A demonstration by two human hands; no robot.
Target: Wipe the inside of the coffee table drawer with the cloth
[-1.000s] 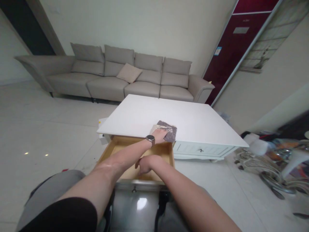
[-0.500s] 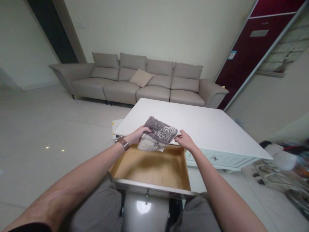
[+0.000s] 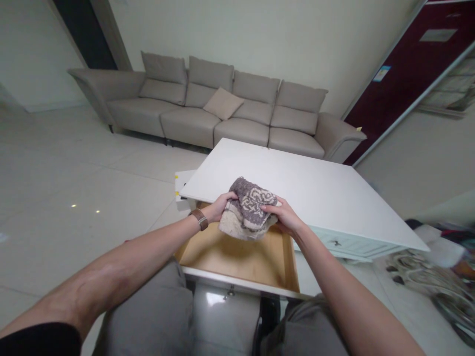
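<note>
Holding folded towel (image 3: 249,207) over open drawer (image 3: 241,254) at tabletop (image 3: 315,193) front edge, left hand (image 3: 218,206) and right hand (image 3: 284,217) grip pinching its sides; probably calling for lowering inside.

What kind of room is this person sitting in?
Most likely a home living room: a long beige sofa stands against the wall, and a low white coffee table with an open wooden drawer sits before it on a pale tiled floor.
</note>
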